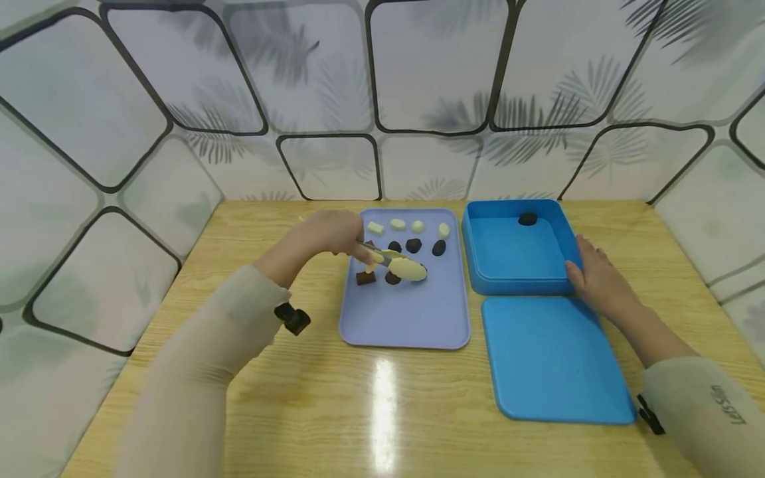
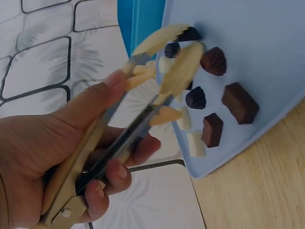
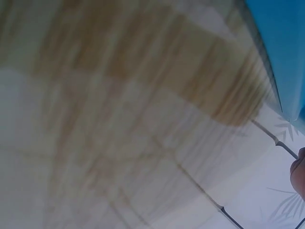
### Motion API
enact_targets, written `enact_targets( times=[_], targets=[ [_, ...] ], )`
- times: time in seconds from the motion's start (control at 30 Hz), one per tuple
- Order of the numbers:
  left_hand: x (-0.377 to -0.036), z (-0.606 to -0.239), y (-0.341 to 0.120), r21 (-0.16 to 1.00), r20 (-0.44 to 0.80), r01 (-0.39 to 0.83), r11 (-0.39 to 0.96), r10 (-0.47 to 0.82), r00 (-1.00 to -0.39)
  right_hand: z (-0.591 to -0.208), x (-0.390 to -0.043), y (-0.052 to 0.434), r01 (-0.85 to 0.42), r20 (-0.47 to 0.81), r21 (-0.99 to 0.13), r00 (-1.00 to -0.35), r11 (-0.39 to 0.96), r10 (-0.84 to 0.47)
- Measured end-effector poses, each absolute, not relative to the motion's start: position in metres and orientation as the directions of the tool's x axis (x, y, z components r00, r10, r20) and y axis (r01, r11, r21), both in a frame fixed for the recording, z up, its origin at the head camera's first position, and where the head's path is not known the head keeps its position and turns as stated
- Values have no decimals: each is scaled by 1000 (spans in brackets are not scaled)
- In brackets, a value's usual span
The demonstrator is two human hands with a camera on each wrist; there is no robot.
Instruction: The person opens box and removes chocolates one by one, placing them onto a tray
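My left hand (image 1: 337, 239) grips metal tongs (image 2: 114, 152) with cream scalloped tips, their arms apart. The tips reach over the lilac tray (image 1: 406, 325), right at a dark chocolate (image 2: 191, 34) that they partly cover. Several dark brown chocolates (image 1: 439, 247) and white chocolates (image 1: 444, 230) lie in rows across the tray's far half. On the right, my right hand (image 1: 603, 285) rests against the outer right wall of the blue box (image 1: 508, 285), fingers extended. One dark chocolate (image 1: 528, 219) sits inside that box near its back wall. Only a fingertip (image 3: 299, 174) shows in the right wrist view.
A flat blue lid (image 1: 558, 362) lies on the wooden table (image 1: 287, 405) in front of the box. Behind the table stands a patterned wall (image 1: 430, 166) with dark outlines and leaf prints. The tray stands to the box's left.
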State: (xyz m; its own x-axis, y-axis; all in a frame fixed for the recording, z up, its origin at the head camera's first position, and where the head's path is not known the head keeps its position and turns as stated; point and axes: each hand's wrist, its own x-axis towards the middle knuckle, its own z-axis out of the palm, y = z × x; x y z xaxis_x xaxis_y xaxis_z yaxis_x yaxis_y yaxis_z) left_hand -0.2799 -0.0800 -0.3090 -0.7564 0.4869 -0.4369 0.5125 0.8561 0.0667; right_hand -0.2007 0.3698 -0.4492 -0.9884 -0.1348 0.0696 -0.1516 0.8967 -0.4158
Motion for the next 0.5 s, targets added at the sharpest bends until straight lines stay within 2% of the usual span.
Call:
enact_targets(
  times=[0.1, 0.27, 0.5],
  targets=[
    [-284, -304, -77, 70, -472, 487, 870, 459, -752, -451, -201, 370, -150, 63, -419, -989, 896, -136],
    [-280, -297, -77, 50, -426, 477, 878, 450, -784, -450, -201, 368, -145, 57, -426, -989, 893, -133],
    [-253, -301, -66, -172, -270, 549, 818, 497, -825, -450, -201, 369, -131, 55, -438, -991, 889, -119]
  ],
)
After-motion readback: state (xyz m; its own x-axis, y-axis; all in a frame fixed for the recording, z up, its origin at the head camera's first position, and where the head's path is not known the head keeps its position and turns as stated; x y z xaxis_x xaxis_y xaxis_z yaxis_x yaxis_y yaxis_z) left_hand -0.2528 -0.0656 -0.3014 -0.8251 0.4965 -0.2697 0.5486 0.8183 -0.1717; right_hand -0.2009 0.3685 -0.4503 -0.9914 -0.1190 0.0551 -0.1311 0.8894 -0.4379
